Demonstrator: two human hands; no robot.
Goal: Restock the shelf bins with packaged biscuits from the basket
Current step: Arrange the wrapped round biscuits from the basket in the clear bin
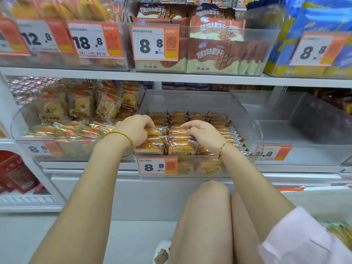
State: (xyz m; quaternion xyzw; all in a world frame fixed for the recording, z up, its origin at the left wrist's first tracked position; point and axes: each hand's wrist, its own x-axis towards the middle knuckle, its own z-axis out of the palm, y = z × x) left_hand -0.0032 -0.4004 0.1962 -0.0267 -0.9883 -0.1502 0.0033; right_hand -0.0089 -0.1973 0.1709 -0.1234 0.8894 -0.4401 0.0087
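Basket (323, 202): cut by right edge, contents blurred. Fingers (149, 123) of left hand (136, 129) and right hand (204, 132): tips hidden among biscuit packets (181, 146). Price tag (157, 165): small print unreadable. Slipper (162, 253): cropped at bottom edge

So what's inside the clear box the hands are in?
Rows of wrapped biscuit packs fill the clear bin. The left hand and right hand each grip one near the front. The bin's floor is covered by them.

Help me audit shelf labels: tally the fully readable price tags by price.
12.8 tag: 1
18.8 tag: 1
8.8 tags: 4
Total: 6
The lower-right tag is partly hidden and the far-left one cut off, so neither is counted.
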